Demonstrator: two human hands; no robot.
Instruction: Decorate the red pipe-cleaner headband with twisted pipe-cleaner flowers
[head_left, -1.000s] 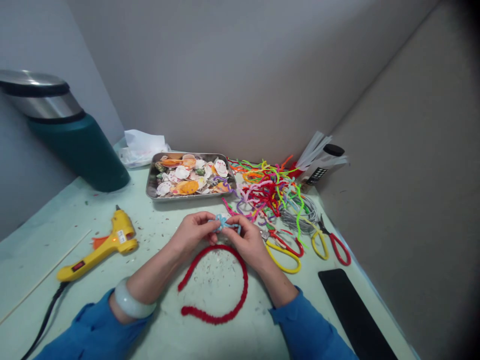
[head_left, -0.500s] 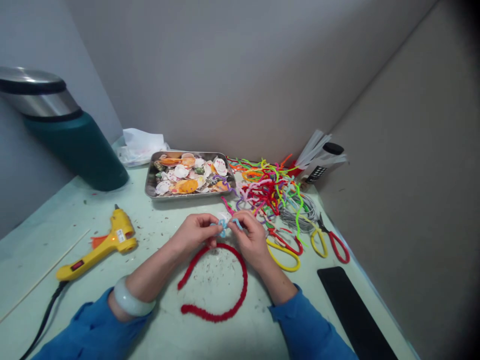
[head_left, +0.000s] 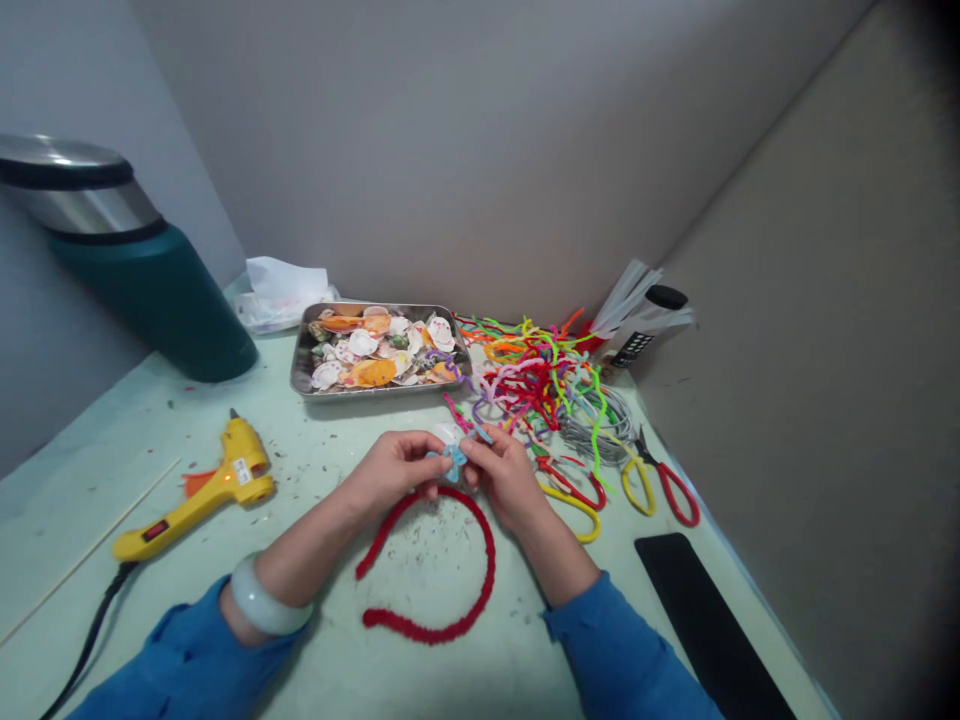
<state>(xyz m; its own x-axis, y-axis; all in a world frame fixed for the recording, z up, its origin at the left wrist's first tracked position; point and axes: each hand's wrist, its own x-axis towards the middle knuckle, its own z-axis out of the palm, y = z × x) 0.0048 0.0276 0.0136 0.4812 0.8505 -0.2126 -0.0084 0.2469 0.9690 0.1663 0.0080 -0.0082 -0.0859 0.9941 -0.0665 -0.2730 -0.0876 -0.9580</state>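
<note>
Between my two hands is a small light-blue fuzzy piece (head_left: 454,461), bent into loops. My left hand (head_left: 401,470) pinches it from the left, with thumb and forefinger closed on it. From the right, my right hand (head_left: 504,472) grips the same piece, and a blue end sticks up above its fingers. Just below the hands, a red fuzzy ring (head_left: 489,570) lies on the table, with its gap at the left. Something white and clear (head_left: 448,432) shows right behind the blue piece.
A metal tray (head_left: 375,397) of shells stands behind the hands, beside a heap of coloured pipe cleaners (head_left: 536,385). Scissors (head_left: 679,495) and a black strip (head_left: 709,620) lie right. A yellow glue gun (head_left: 202,495) and a green bottle (head_left: 161,300) are left.
Both hands have shifted slightly right with the blue piece, which is now turned. The blue end at my right hand points more upward, and the right fingers have changed their hold.
</note>
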